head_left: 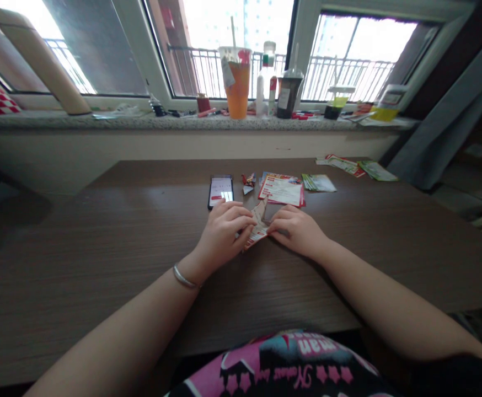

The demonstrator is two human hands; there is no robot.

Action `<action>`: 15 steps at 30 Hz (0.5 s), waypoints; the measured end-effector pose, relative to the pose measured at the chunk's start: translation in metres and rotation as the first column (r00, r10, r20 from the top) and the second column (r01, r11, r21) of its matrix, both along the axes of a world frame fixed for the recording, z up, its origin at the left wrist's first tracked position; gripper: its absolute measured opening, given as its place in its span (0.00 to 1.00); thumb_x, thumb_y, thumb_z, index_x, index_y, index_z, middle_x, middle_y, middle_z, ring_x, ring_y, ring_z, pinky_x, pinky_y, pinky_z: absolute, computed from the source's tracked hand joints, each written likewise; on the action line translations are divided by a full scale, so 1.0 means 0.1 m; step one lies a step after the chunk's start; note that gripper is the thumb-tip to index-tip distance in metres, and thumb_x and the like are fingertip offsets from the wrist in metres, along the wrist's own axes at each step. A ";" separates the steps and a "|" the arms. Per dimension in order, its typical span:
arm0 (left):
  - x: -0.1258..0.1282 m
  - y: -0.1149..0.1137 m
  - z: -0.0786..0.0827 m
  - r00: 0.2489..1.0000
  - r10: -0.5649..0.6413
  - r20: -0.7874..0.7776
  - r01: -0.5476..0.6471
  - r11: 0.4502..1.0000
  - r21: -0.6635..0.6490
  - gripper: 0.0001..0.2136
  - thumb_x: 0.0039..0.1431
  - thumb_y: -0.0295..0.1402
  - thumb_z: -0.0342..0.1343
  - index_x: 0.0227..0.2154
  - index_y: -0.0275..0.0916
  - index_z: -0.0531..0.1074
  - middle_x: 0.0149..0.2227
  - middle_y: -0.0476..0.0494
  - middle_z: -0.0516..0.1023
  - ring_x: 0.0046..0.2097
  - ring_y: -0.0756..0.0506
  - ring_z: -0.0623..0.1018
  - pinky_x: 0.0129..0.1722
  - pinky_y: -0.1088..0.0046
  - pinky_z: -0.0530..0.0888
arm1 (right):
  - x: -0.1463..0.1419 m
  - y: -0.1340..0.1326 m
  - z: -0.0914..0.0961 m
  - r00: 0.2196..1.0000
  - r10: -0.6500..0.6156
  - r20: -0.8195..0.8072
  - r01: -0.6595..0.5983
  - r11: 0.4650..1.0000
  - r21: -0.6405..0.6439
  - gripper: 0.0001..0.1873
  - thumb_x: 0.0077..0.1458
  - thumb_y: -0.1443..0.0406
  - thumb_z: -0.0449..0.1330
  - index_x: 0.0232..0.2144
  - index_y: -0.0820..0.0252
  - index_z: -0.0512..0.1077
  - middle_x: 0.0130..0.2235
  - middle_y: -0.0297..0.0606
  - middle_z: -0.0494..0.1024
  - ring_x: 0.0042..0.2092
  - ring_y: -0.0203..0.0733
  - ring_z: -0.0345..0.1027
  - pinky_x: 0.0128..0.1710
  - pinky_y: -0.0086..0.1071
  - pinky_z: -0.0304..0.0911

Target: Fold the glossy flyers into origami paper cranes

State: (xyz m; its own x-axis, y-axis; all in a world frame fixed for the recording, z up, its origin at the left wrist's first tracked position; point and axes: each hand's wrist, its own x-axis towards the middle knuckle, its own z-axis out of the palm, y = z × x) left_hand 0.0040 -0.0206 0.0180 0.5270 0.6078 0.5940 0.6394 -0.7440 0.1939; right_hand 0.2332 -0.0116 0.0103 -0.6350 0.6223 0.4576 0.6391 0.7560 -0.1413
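Note:
Between my hands, a partly folded piece of printed paper [258, 236] rests low over the table, with a pale pointed flap sticking up and red and white print on its lower part. My left hand [228, 227], a silver bangle on its wrist, has curled fingers closed on the paper's left side. From the other side, my right hand [295, 230] pinches the paper's right edge with thumb and fingertips. Just beyond my left hand lies a phone [221, 190] with a lit screen. A stack of printed sheets [282, 188] is behind the folded paper.
Small folded paper scraps [248, 183] sit beside the phone. Green-and-white cards [319, 183] lie right of the stack, with more cards [346, 165] at the table's back right. On the windowsill [142, 122] stand an orange drink cup [238, 88], a dark drink cup [287, 96] and bottles.

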 end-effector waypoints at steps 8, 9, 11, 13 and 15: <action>-0.03 0.03 -0.08 0.973 0.140 -0.182 -0.136 0.990 0.033 0.07 0.57 0.35 0.57 0.37 0.46 0.78 0.47 0.45 0.78 0.58 0.34 0.66 0.61 0.37 0.45 | 0.02 0.01 0.01 0.992 0.062 0.110 -0.056 0.997 -0.056 0.06 0.55 0.68 0.60 0.30 0.54 0.77 0.35 0.37 0.78 0.42 0.43 0.68 0.43 0.38 0.65; -0.03 0.02 -0.08 0.971 0.137 -0.195 -0.133 0.991 0.033 0.07 0.57 0.36 0.57 0.36 0.46 0.78 0.48 0.44 0.77 0.59 0.33 0.65 0.61 0.36 0.44 | 0.02 0.02 0.01 0.991 0.059 0.116 -0.052 0.997 -0.061 0.06 0.55 0.68 0.60 0.30 0.54 0.77 0.35 0.37 0.78 0.42 0.43 0.68 0.43 0.38 0.65; -0.03 0.01 -0.08 0.965 0.112 -0.237 -0.109 0.994 0.027 0.07 0.59 0.37 0.56 0.34 0.45 0.79 0.47 0.44 0.78 0.60 0.33 0.64 0.62 0.37 0.44 | 0.03 0.03 0.01 0.990 0.058 0.128 -0.049 0.996 -0.071 0.06 0.55 0.68 0.60 0.30 0.55 0.77 0.36 0.37 0.78 0.42 0.43 0.68 0.44 0.38 0.65; -0.03 0.01 -0.07 0.957 0.090 -0.274 -0.088 0.996 0.020 0.08 0.60 0.37 0.54 0.32 0.45 0.79 0.46 0.45 0.78 0.61 0.33 0.65 0.63 0.38 0.43 | 0.03 0.03 0.01 0.989 0.057 0.133 -0.047 0.996 -0.078 0.06 0.55 0.68 0.60 0.30 0.55 0.77 0.36 0.37 0.78 0.43 0.43 0.68 0.44 0.38 0.65; -0.03 0.00 -0.06 0.958 0.065 -0.279 -0.066 0.998 0.007 0.08 0.60 0.35 0.54 0.32 0.45 0.79 0.45 0.45 0.79 0.61 0.34 0.65 0.64 0.40 0.43 | 0.04 0.04 0.01 0.990 0.058 0.125 -0.047 0.995 -0.084 0.06 0.55 0.68 0.60 0.30 0.55 0.77 0.37 0.36 0.78 0.43 0.43 0.68 0.45 0.39 0.65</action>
